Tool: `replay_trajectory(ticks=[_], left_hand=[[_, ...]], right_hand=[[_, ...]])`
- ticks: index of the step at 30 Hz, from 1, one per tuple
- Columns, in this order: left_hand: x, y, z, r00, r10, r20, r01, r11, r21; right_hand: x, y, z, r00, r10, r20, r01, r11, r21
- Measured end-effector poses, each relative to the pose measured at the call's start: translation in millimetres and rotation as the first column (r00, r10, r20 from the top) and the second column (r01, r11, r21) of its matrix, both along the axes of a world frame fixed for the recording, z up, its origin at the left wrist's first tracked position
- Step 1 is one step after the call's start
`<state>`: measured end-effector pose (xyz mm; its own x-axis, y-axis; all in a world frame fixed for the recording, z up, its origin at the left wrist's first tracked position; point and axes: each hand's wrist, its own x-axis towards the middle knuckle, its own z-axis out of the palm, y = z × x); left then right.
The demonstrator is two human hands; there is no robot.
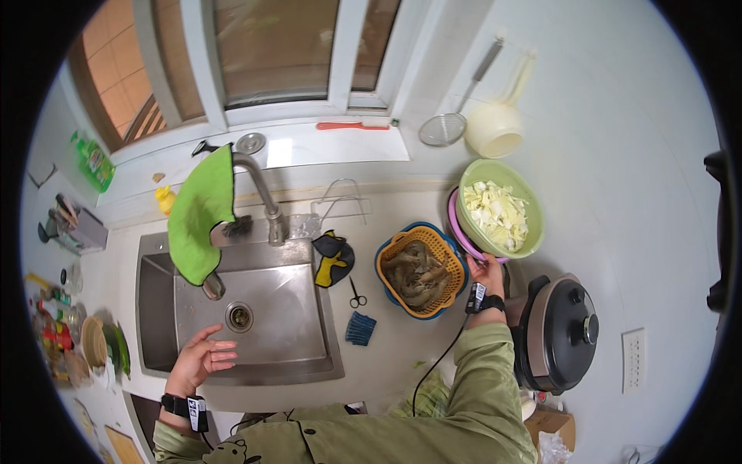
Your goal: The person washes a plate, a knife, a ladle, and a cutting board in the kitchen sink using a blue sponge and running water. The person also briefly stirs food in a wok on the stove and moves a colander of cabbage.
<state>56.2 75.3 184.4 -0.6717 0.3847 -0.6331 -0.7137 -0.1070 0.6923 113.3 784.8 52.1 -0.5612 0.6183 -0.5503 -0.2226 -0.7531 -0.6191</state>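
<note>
My left hand (pixel 203 355) is held over the front left of the steel sink (pixel 278 371), fingers spread and holding nothing. My right hand (pixel 488 272) reaches to the near edge of a green bowl (pixel 539 223) of chopped cabbage (pixel 497 216), which sits tilted on a pink basin (pixel 458 226). Whether its fingers grip a rim cannot be made out. Left of that hand, an orange plastic basket (pixel 385 277) with raw shrimp (pixel 417 275) stands in a blue container (pixel 406 308). Small scissors (pixel 357 300) and a folded dark blue cloth (pixel 360 328) lie between sink and basket.
A green cloth (pixel 200 214) drapes over the faucet (pixel 258 180). Beside the sink lie a black and yellow cloth (pixel 334 259) and a wire rack (pixel 342 206). An electric pressure cooker (pixel 559 333) stands at right. A mesh skimmer (pixel 443 129) and cream ladle (pixel 495 127) hang on the wall.
</note>
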Motion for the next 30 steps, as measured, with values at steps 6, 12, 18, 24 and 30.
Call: replay_trajectory(ticks=[6, 12, 18, 24, 30], left_hand=[[23, -97, -11, 0.973, 0.232, 0.005, -0.231, 0.969, -0.092], [55, -229, -51, 0.613, 0.79, -0.003, -0.789, 0.612, -0.051], [66, -366, -96, 0.141, 0.988, -0.06, -0.985, 0.134, -0.104], [69, -454, -123, 0.22, 0.736, -0.64, -0.86, -0.164, -0.483], [58, -517, -109, 0.57, 0.539, -0.62, -0.526, -0.34, -0.78]], right_hand=[[8, 24, -1, 0.988, 0.022, 0.154, -0.075, 0.936, 0.345], [-28, 3, 66, 0.988, -0.152, -0.023, 0.152, 0.945, 0.29], [-36, -15, 90, 0.999, -0.044, -0.013, 0.046, 0.959, 0.278], [-41, -27, 101, 0.952, -0.303, -0.048, 0.302, 0.897, 0.323], [-19, -65, 125, 0.978, -0.206, -0.023, 0.191, 0.857, 0.478]])
